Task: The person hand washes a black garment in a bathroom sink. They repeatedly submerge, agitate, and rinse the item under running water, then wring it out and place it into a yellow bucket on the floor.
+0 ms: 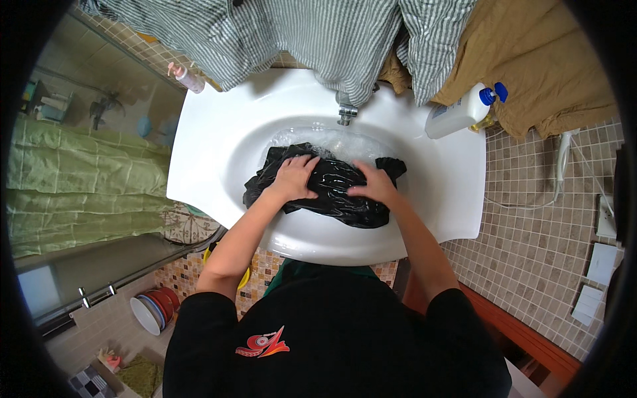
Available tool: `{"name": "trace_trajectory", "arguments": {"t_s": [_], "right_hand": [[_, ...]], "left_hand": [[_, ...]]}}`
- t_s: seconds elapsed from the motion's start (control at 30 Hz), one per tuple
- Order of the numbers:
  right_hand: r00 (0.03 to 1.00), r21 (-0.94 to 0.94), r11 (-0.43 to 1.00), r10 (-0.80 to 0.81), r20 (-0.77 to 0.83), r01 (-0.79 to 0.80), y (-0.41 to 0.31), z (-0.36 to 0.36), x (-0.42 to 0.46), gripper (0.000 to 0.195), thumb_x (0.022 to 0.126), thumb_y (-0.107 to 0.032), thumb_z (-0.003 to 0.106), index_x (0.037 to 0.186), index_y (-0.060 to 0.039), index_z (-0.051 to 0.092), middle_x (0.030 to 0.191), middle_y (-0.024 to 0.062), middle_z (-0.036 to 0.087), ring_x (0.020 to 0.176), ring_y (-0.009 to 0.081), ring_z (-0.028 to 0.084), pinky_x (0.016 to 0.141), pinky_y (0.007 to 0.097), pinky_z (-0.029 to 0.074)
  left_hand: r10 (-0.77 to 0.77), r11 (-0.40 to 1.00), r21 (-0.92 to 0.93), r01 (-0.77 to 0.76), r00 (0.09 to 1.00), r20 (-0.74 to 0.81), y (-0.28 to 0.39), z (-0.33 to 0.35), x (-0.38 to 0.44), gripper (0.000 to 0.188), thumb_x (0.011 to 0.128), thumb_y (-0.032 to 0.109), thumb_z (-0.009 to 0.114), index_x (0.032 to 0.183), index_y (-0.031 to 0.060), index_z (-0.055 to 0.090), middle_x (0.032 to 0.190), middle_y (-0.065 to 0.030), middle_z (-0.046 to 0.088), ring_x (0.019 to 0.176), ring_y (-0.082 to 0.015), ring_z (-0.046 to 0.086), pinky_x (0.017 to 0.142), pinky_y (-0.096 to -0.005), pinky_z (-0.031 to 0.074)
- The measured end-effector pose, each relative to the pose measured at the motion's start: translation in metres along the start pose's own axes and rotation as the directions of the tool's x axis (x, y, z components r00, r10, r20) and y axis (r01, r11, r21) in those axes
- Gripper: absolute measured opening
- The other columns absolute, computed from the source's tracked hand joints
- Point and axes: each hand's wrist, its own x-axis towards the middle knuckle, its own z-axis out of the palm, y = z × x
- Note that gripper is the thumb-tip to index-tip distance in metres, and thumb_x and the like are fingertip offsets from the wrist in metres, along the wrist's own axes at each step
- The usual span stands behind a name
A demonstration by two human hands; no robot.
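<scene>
A soaked black garment [334, 175] lies bunched in the bowl of a white washbasin [318, 246]. Its wet folds shine between my two hands. My left hand [293, 180] rests palm down on the garment's left part, thumb apart from the fingers. On the right part lies my right hand [375, 184], thumb and index finger spread; its other fingers are partly hidden. Neither hand visibly pinches the cloth. Clear, bubbly water [343, 142] shows behind the garment, below a chrome faucet [347, 114].
Striped cloth [318, 45] and brown cloth [527, 64] hang over the basin's back edge. A white pump bottle [458, 112] stands on the right ledge, a pink pump bottle [186, 78] at the back left. Stacked basins [149, 313] are low on the left.
</scene>
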Motion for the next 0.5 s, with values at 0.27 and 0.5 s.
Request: {"name": "trace_trajectory", "arguments": {"t_s": [0.27,0.5], "right_hand": [[0.997,-0.349,0.937,0.026,0.076,0.002,-0.013,-0.007,-0.108,0.060,0.076,-0.052,0.074,0.126,-0.0203,0.062,0.109,0.0089,0.060,0.104,0.0276,0.058,0.080,0.0417,0.050],[0.966,-0.239,0.951,0.146,-0.215,-0.197,-0.030,-0.015,-0.042,0.032,0.082,-0.035,0.072,0.103,-0.0104,0.072,0.100,0.0119,0.066,0.097,0.0322,0.061,0.078,0.0379,0.050]], "left_hand": [[0.158,0.987,-0.033,-0.159,0.987,-0.020,0.009,-0.015,-0.060,0.047,0.067,0.007,0.074,0.111,0.0177,0.062,0.087,-0.0040,0.064,0.086,-0.0247,0.062,0.079,-0.0380,0.043],[0.181,0.983,-0.070,-0.167,0.943,0.278,0.034,-0.023,-0.091,0.039,0.068,0.032,0.076,0.102,0.0146,0.072,0.097,-0.0077,0.062,0.099,-0.0261,0.060,0.087,-0.0384,0.048]]}}
